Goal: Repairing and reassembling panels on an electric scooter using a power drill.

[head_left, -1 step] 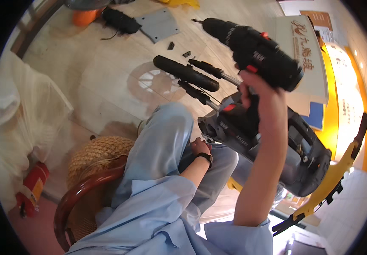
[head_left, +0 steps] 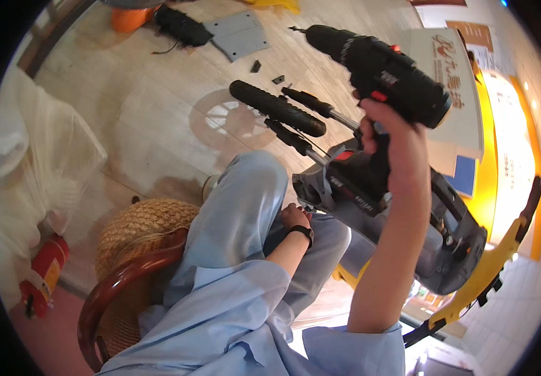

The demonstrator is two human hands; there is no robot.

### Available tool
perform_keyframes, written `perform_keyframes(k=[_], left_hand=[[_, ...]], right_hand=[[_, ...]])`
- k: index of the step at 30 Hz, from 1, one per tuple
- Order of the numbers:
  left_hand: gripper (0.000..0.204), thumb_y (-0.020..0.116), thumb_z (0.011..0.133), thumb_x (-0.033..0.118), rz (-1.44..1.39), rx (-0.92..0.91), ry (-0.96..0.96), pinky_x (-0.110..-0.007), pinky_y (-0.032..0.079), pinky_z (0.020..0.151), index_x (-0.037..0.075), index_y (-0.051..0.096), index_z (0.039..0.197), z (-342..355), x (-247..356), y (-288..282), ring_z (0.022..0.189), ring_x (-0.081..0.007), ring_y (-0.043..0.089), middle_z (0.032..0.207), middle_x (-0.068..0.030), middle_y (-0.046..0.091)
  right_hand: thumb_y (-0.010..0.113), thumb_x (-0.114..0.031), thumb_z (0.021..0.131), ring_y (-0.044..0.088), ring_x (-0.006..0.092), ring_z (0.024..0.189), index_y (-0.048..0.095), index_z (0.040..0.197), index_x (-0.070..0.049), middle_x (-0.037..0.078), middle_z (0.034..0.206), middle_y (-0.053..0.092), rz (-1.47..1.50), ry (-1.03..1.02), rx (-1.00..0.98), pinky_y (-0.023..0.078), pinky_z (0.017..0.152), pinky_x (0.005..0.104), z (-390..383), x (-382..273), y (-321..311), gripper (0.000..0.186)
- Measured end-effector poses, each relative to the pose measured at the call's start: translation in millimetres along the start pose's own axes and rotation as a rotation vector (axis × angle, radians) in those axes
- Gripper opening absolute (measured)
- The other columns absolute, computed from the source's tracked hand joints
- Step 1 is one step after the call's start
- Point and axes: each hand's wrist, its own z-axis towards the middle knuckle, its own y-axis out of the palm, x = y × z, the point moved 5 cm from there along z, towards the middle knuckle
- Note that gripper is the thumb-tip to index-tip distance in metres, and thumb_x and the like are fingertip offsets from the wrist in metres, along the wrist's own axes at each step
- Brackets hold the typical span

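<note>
My right hand (head_left: 391, 128) is wrapped round the grip of a black cordless drill (head_left: 380, 75). The drill is raised, and its bit points to the upper left. Below it lies a dark grey and black vehicle body (head_left: 371, 194), tipped over, with a black-tyred wheel (head_left: 276, 108) on two fork legs. By my thigh, at the edge of that body, is my left hand (head_left: 295, 216), with a dark band on its wrist. Its fingers are curled, and whatever they may hold is too small to make out.
On the floor ahead lie a grey plate (head_left: 239, 36), a black bundle (head_left: 182, 26) and two small black pieces. A red fire extinguisher (head_left: 46, 272) stands at the left, near a woven wicker seat (head_left: 138, 235). A yellow curved part (head_left: 480, 276) extends at the right, near a white panel.
The view has shifted slightly. The drill stays raised in my right hand, and my left hand keeps its place.
</note>
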Motion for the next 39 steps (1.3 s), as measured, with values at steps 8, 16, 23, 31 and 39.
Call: perform_keyframes(k=[8,16,23,31,39], left_hand=[[0.02,0.047,0.086,0.009,0.014,-0.094,0.18,-0.031,0.049,0.065,0.006,0.057,0.103,29.4,-8.2,21.8,0.068,-0.0178,0.055,0.084,-0.0052,0.059],[0.018,0.051,0.092,0.012,0.347,-0.099,0.399,-0.032,0.039,0.093,0.009,0.065,0.103,41.6,-7.2,23.8,0.107,-0.02,0.054,0.108,-0.0065,0.062],[0.036,0.051,0.091,0.036,0.254,-0.379,-0.147,-0.046,0.038,0.092,0.02,0.05,0.124,56.2,-22.7,20.0,0.122,-0.0156,0.041,0.13,0.0026,0.049],[0.049,0.055,0.089,0.04,0.355,-0.428,-0.334,-0.047,0.039,0.093,0.021,0.043,0.132,39.5,-13.7,29.4,0.128,-0.029,0.034,0.14,-0.0038,0.038],[0.036,0.053,0.09,0.037,0.262,-0.523,-0.218,-0.034,0.049,0.069,0.018,0.046,0.12,55.7,-36.2,24.3,0.084,-0.0141,0.048,0.11,0.0004,0.048]], right_hand=[[0.063,-0.02,0.077,0.042,0.0071,0.045,0.066,0.095,-0.003,0.0,0.059,0.052,-0.314,0.141,-0.21,0.032,0.043,0.02,81.2,-5.8,26.8,0.025],[0.061,-0.025,0.075,0.038,0.0047,0.044,0.065,0.094,-0.005,-0.002,0.057,0.047,-0.656,0.261,-0.407,0.03,0.041,0.0193,137.2,30.7,26.1,0.028],[0.061,-0.016,0.067,0.041,0.0079,0.039,0.064,0.089,-0.001,0.004,0.054,0.05,-1.093,0.437,-0.715,0.033,0.038,0.0232,154.6,57.8,79.7,0.027],[0.065,-0.016,0.064,0.046,0.0101,0.041,0.061,0.084,-0.003,0.004,0.054,0.051,-1.33,0.641,-0.938,0.037,0.039,0.024,153.7,122.0,109.0,0.024],[0.065,-0.018,0.065,0.051,0.0114,0.047,0.06,0.079,-0.001,0.004,0.057,0.053,-1.177,0.573,-0.943,0.04,0.044,0.0269,153.9,140.5,98.8,0.023]])
